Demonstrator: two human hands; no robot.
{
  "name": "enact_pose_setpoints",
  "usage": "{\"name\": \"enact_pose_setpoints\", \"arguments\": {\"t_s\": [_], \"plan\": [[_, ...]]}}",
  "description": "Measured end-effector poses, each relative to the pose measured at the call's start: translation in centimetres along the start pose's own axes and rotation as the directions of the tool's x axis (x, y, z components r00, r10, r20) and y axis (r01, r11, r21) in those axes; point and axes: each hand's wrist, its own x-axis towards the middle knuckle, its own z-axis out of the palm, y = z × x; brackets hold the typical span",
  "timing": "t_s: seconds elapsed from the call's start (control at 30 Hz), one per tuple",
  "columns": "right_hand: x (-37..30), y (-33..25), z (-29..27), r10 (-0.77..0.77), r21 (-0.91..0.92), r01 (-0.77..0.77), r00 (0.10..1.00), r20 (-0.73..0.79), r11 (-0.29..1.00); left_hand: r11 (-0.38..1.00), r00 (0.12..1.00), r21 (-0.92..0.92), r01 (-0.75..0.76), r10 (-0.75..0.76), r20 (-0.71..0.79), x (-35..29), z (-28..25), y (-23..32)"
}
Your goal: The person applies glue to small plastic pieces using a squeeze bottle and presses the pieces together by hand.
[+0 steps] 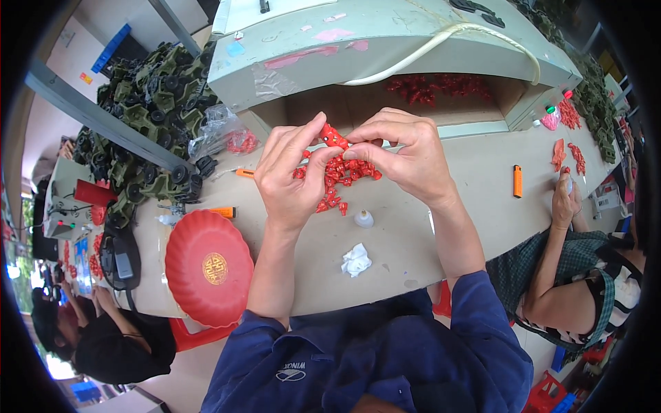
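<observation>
Between both hands, above the table, is a small red plastic figure-like piece point(334, 137) with dark and light spots. My left hand point(289, 165) pinches its left end between thumb and fingers. From the other side, the thumb and fingertips of my right hand point(399, 148) close on its right end. A loose heap of small red plastic parts point(337, 180) lies on the table below, partly hidden by my hands. Nearer me stand a small white squeeze bottle with a pale tip point(363, 219) and a crumpled white tissue point(356, 260).
A red scalloped tray point(206, 268) lies at left, beside an orange-handled cutter point(224, 212). Another orange cutter point(517, 181) is at right. Ahead, a grey-green cabinet point(289, 76) holds red parts point(441, 88). Green toy vehicle parts point(151, 103) pile up at left. Co-workers sit on both sides.
</observation>
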Motion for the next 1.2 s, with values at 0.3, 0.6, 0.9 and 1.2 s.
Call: {"name": "enact_pose_setpoints", "arguments": {"t_s": [0.3,0.6,0.9,1.2], "plan": [[-0.04,-0.02,0.01,-0.002,0.002,0.002,1.0,0.012,1.0,0.999,1.0,-0.033,0.016,-0.016,-0.012,-0.03,0.07,-0.01],[-0.01,-0.09,0.02,-0.014,-0.006,0.014,1.0,0.008,1.0,0.999,1.0,-0.034,0.007,-0.007,-0.004,-0.07,0.01,-0.11],[-0.01,-0.07,0.05,-0.015,-0.011,0.016,1.0,0.006,1.0,0.999,1.0,-0.04,0.01,-0.009,0.003,-0.14,0.07,-0.23],[0.0,-0.19,0.03,-0.037,-0.007,0.037,0.999,0.006,0.999,0.995,0.999,-0.09,0.045,-0.044,0.019,-0.21,-0.02,-0.24]]}}
